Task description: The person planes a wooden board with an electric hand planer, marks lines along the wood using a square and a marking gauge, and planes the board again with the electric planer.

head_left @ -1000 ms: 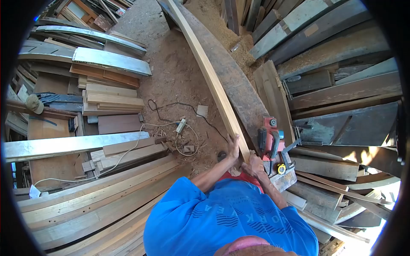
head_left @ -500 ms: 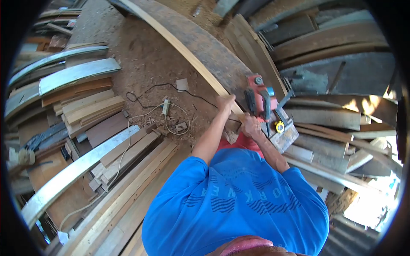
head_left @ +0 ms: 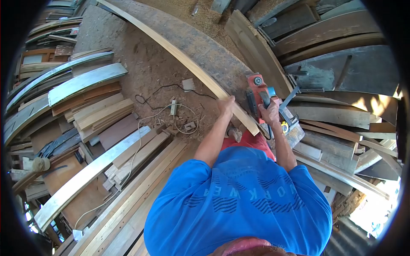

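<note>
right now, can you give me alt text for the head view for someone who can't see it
Seen from above, a person in a blue shirt holds a long pale plank with the left hand while the right hand grips a red power planer on a worn bench. Stacked boards, sawdust and a cable surround them.

A sawdust-covered dirt floor in a sunlit wood yard, with stacked planks along the left, dark weathered boards piled on the right, and cables trailing across the middle.
</note>
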Motion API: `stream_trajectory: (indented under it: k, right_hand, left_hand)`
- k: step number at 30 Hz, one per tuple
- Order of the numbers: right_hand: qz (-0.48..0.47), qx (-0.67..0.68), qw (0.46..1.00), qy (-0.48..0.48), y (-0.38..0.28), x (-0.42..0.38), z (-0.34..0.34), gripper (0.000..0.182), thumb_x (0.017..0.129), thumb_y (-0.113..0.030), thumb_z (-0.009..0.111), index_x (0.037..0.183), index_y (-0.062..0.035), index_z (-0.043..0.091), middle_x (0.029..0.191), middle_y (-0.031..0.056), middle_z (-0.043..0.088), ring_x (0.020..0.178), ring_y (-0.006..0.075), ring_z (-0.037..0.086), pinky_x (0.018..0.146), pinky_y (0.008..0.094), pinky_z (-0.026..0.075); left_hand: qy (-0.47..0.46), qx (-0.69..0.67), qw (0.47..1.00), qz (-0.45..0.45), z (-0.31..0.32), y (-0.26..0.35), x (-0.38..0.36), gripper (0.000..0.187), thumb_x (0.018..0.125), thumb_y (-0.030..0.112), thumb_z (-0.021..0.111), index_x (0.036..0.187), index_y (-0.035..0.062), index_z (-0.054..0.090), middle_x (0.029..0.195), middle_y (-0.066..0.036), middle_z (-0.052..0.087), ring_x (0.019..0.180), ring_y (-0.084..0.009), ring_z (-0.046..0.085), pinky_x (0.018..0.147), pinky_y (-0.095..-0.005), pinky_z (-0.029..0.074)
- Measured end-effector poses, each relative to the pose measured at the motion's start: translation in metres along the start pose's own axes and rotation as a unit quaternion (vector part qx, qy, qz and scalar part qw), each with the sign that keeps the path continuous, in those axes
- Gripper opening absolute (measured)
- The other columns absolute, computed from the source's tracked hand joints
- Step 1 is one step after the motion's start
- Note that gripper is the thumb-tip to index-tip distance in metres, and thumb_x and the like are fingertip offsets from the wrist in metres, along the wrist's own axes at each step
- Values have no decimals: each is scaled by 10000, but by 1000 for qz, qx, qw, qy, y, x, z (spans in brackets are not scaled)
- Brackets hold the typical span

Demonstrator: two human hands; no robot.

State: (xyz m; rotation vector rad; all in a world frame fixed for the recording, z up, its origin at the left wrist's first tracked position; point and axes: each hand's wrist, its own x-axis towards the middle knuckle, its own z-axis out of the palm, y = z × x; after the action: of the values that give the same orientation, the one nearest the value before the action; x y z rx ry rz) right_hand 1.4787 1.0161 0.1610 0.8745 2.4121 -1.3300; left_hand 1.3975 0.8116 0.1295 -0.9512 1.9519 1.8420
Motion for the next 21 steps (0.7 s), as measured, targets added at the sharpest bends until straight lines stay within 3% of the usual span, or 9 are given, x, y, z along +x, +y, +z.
stream_trajectory:
  k: [2,5,6,9,10,12,15,18,21]
  right_hand:
    - [26,74,996,-49,2,1,-1,519,825,-317,738,1153,60,602,785,171,701,724,276,710,697,396,563]
    - [-23,141,988,-58,-12,-8,-13,297,894,-203,697,1042,34,596,585,77,601,373,149,506,341,311,371]
    - [-62,133,988,-48,-1,-3,-8,279,901,-201,691,1024,27,588,594,77,605,380,153,509,356,319,385]
    - [-9,113,985,-134,-16,-6,-28,291,902,-203,691,1032,28,572,621,86,621,382,156,512,365,323,398]
    - [-59,112,986,-111,-14,-5,-26,257,902,-191,674,1000,27,580,622,90,626,381,157,512,373,324,406]
    - [-30,150,980,-126,-17,-8,-30,225,886,-173,660,965,24,587,608,90,621,385,152,512,368,318,401]
    - [-33,169,980,-95,-16,-10,-24,183,857,-147,632,925,18,590,592,88,614,391,144,510,357,307,385]
    - [-27,220,972,-74,-21,-22,-32,154,830,-124,604,903,10,587,581,84,607,396,139,511,347,294,366]
    - [-21,240,969,-61,-7,-26,-37,180,804,-133,601,906,15,600,555,71,587,412,144,532,373,300,386]
  left_hand:
    - [-31,12,999,-25,-6,6,-3,354,770,95,803,993,-58,574,930,-103,643,806,-212,636,720,-351,541]
    - [-10,40,999,22,4,6,1,483,784,116,801,1116,-76,508,1012,-128,630,843,-217,636,725,-343,543]
    - [12,55,997,49,4,2,2,530,789,124,800,1161,-83,484,1043,-138,626,853,-219,637,722,-341,543]
    - [153,177,964,129,9,-26,19,594,790,111,789,1230,-80,437,1103,-161,610,887,-236,634,748,-357,541]
    - [168,187,959,133,11,-14,12,604,791,106,790,1243,-75,434,1119,-165,607,908,-239,631,767,-361,537]
    - [101,118,985,79,5,12,-4,586,791,88,807,1242,-53,462,1139,-160,609,976,-237,620,839,-365,518]
    - [53,46,995,71,1,-17,22,532,799,32,778,1228,-41,472,1132,-149,596,974,-230,616,849,-357,518]
    - [59,3,981,184,-6,-69,67,598,748,-15,753,1256,-38,440,1082,-137,596,881,-221,617,758,-338,534]
    - [35,-62,991,117,3,-24,30,531,757,-67,744,1214,-27,476,1038,-108,605,863,-197,617,739,-322,531]
